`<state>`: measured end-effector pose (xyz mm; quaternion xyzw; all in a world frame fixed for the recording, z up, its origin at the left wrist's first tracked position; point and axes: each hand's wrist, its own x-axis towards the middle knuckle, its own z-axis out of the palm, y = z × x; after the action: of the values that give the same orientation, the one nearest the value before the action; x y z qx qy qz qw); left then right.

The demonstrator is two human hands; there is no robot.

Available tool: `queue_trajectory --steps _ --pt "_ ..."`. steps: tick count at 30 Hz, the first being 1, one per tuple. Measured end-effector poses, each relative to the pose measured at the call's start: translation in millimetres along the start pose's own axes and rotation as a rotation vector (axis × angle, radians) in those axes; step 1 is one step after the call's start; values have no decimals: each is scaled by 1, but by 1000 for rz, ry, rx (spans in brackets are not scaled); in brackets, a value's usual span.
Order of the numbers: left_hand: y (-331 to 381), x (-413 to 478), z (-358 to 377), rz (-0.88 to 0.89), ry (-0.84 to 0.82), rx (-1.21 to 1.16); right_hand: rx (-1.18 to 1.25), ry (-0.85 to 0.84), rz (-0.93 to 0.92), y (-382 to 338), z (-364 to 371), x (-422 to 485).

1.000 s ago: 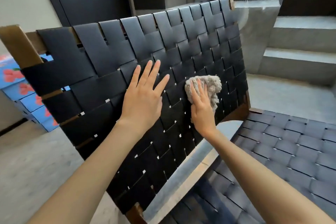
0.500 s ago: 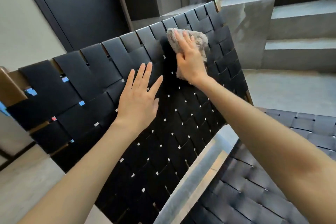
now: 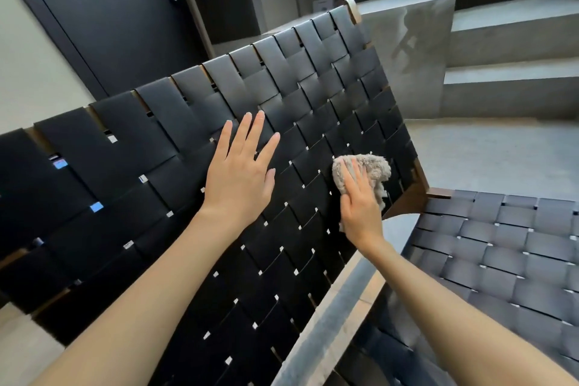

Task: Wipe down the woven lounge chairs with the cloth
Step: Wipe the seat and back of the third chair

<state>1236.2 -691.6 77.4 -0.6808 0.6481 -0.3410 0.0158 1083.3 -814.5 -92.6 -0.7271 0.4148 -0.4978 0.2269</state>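
1. Hands, two, bare: both lie on the woven backrest [image 3: 150, 141] of a lounge chair, side by side and not touching each other.
2. Left hand [image 3: 239, 180]: flat, palm down on the black straps near the middle of the backrest. Fingers are straight and slightly spread and hold nothing.
3. Right hand [image 3: 360, 208]: laid over the cloth [image 3: 374, 166] and pressing it against the straps. The fingers [image 3: 354, 172] lie straight on top of the cloth, not curled round it.
4. Cloth: grey, fluffy, bunched. It sits on the lower half of the backrest, close to its right edge. Most of it shows beyond the right fingertips and to their right, and a small fold pokes out beside the heel of the palm. It lies to the right of the left hand, well clear of it.
5. Backrest: wide black straps in a basket weave, tilted, with small pale gaps at the crossings.
6. Wooden frame [image 3: 404, 205]: brown, showing at the lower right corner of the backrest and again at its top right corner.
7. Woven seat [image 3: 501, 247]: the same dark webbing, just beyond the lower right corner of the backrest.
8. Surroundings: dark door [image 3: 94, 16] behind the top left, grey concrete block [image 3: 413, 50] and steps [image 3: 513, 72] behind the top right, grey floor [image 3: 488, 150] below the steps.
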Motion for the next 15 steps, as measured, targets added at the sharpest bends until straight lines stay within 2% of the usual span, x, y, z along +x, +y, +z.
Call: queue_trajectory --steps 2,5,7,11,15 --pt "0 3 1 3 4 -4 72 29 -8 -14 -16 13" --pt "-1 6 3 13 17 -1 103 53 -257 -65 -34 68" --pt "-2 11 4 22 30 -1 73 -3 -316 -101 -35 122" --pt "-4 19 7 26 37 17 -133 -51 -251 -134 -19 197" --pt "-5 20 13 49 67 57 -156 124 -127 -109 -8 203"
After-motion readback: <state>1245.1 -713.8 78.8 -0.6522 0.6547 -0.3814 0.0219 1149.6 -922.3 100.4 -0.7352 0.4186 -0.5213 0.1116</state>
